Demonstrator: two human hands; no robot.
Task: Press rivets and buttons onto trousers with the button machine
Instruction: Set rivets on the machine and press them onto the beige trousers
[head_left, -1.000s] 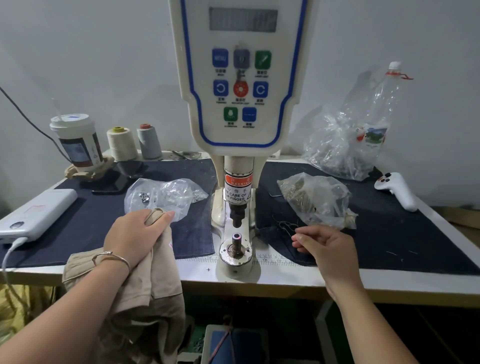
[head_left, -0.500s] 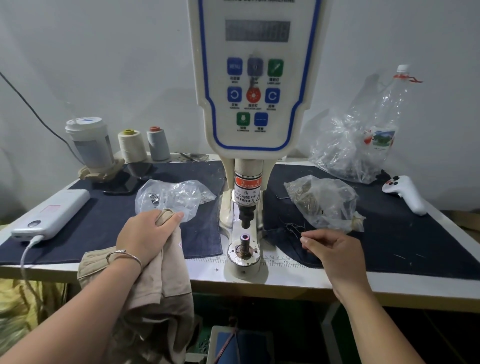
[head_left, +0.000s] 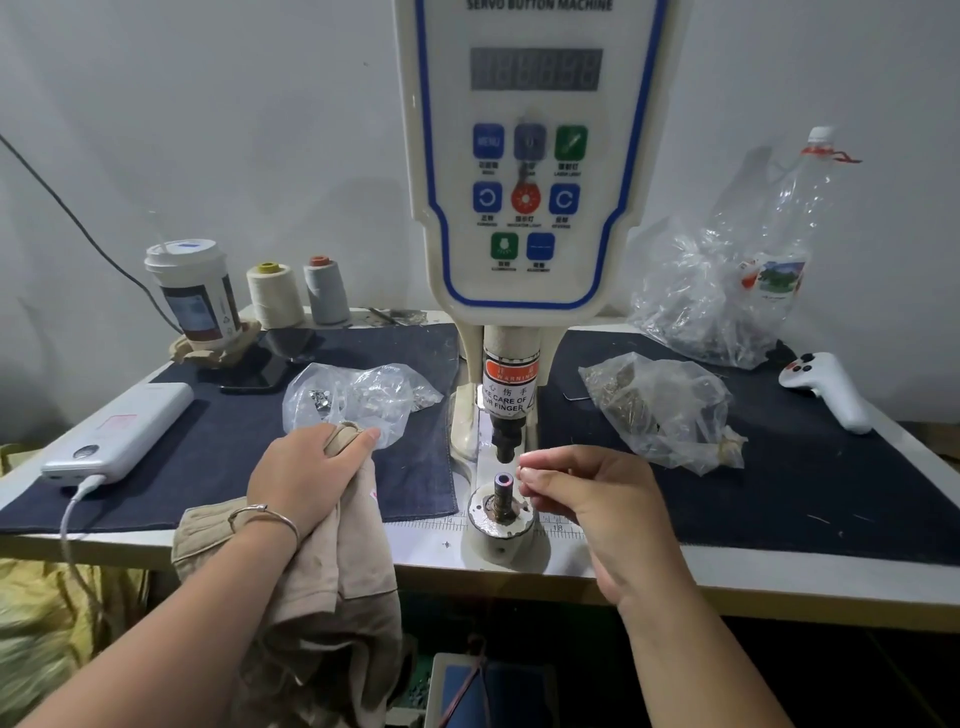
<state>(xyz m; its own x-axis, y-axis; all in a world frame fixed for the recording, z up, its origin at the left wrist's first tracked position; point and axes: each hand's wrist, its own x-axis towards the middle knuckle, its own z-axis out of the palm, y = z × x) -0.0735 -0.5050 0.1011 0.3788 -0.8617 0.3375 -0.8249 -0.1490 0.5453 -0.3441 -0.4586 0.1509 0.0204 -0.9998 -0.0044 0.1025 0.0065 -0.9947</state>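
Note:
The white button machine (head_left: 535, 208) stands at the table's middle, its dark punch (head_left: 506, 441) above the lower die post (head_left: 503, 491). Beige trousers (head_left: 332, 587) hang over the table's front edge. My left hand (head_left: 306, 473) grips their bunched top left of the die. My right hand (head_left: 587, 499) is just right of the die post, thumb and forefinger pinched together beside its top; whatever small part they hold is too small to make out. A clear bag of metal buttons (head_left: 358, 400) lies behind my left hand, and a bag of rivets (head_left: 660, 405) lies to the right.
Dark denim mats (head_left: 779, 467) cover the table on both sides. At left are a power bank (head_left: 119, 431) with its cable, a phone, a paper cup (head_left: 195, 296) and two thread cones (head_left: 298, 293). A white controller (head_left: 826, 389), a crumpled bag and a plastic bottle stand at right.
My right hand has moved left from the denim near the rivet bag to the die post, fingers still pinched. My left hand keeps its hold on the trousers.

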